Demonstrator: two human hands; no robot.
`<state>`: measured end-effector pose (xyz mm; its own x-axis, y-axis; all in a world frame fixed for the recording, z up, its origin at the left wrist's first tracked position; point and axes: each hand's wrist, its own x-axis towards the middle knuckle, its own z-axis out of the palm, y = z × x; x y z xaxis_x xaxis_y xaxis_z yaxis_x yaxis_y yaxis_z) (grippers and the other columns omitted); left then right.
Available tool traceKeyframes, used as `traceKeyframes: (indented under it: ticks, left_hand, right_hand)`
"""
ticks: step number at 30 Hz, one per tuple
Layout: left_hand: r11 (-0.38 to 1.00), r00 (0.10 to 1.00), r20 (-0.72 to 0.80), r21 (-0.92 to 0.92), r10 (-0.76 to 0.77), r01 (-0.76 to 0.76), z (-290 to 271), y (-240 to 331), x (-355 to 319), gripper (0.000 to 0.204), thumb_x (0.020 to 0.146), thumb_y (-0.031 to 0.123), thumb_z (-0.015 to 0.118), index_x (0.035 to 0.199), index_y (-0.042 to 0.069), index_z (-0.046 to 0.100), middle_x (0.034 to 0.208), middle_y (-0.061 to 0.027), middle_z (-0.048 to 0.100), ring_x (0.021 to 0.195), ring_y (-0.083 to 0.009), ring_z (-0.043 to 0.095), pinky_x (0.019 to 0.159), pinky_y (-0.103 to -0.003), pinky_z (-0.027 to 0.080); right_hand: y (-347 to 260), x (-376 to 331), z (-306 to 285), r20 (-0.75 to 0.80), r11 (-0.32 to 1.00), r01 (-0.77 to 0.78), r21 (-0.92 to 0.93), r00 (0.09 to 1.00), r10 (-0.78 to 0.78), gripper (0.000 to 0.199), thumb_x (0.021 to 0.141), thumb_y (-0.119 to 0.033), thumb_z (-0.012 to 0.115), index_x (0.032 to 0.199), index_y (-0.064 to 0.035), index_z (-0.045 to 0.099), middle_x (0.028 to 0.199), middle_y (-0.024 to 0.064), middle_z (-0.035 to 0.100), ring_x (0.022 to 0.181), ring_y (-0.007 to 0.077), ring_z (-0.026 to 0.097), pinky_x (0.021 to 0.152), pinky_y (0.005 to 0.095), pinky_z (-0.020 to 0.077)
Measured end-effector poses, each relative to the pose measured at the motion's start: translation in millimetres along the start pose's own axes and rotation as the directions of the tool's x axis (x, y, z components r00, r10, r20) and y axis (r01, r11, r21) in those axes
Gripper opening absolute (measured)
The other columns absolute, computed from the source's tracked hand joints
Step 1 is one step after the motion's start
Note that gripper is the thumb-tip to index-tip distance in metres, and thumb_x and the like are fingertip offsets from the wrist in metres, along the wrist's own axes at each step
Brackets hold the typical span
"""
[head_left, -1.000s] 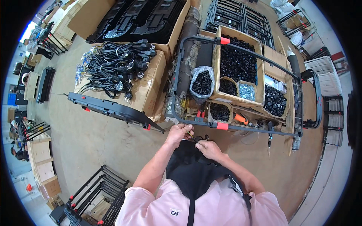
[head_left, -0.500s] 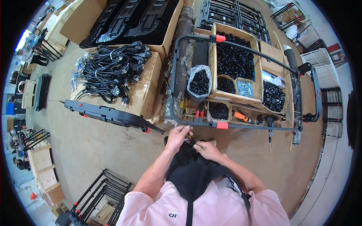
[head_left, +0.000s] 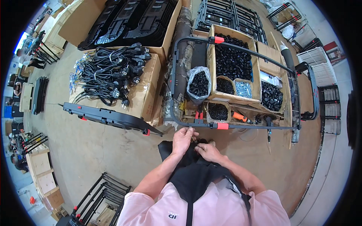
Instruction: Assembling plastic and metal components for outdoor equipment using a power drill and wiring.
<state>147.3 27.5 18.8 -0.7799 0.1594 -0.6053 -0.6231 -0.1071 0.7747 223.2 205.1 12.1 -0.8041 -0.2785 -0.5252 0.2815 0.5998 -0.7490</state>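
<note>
Head view, looking down: the black tubular metal frame [head_left: 196, 126], marked with orange tape bands, lies across cardboard boxes, its near rail just before the person. The left hand [head_left: 183, 140] reaches up to that rail, fingers curled at its lower edge; whether they pinch a small part cannot be told. The right hand [head_left: 207, 151] rests loosely curled on the black apron [head_left: 190, 171]. Beyond stand boxes of black plastic caps [head_left: 232, 62], a bag of silver screws [head_left: 243, 89] and coiled black power cords [head_left: 109, 73].

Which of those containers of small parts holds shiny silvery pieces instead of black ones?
The small box of silvery screws, between the round-topped black-parts box and the black caps.
</note>
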Motion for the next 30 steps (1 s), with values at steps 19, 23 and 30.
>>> traceKeyframes:
  ticks: [19,23,30]
  left_hand:
    - [0.99,0.989,0.037,0.0,-0.144,0.144,-16,6,11,0.032,0.107,0.027,0.066,0.105,-0.005,0.075,0.084,-0.0065,0.078,0.07,-0.0119,0.069,0.067,-0.028,0.056]
    - [0.999,0.999,0.021,0.005,-0.043,0.043,-20,-9,11,0.031,0.107,0.026,0.067,0.111,-0.004,0.072,0.091,-0.0086,0.078,0.078,-0.0156,0.07,0.073,-0.033,0.057]
    - [0.763,0.852,-0.196,0.571,0.485,-0.303,-52,-1,-43,0.026,0.106,0.024,0.065,0.113,-0.001,0.07,0.096,-0.0151,0.074,0.088,-0.0235,0.072,0.082,-0.038,0.057]
  right_hand:
    - [-8,4,-4,0.003,0.997,0.008,0.081,1.0,-0.008,0.034,0.109,-0.03,0.058,0.103,0.0007,0.071,0.088,0.0161,0.074,0.085,0.0316,0.072,0.08,0.0438,0.0559]
    - [-3,4,1,-0.031,0.984,-0.031,0.177,0.999,0.036,0.035,0.109,-0.031,0.057,0.103,0.0003,0.071,0.088,0.0167,0.075,0.085,0.0339,0.073,0.08,0.0453,0.0559]
    - [-22,26,-4,-0.04,0.97,0.02,0.244,0.999,-0.01,0.033,0.112,-0.026,0.054,0.116,0.0017,0.071,0.093,0.0096,0.078,0.091,0.0172,0.072,0.087,0.0354,0.0564]
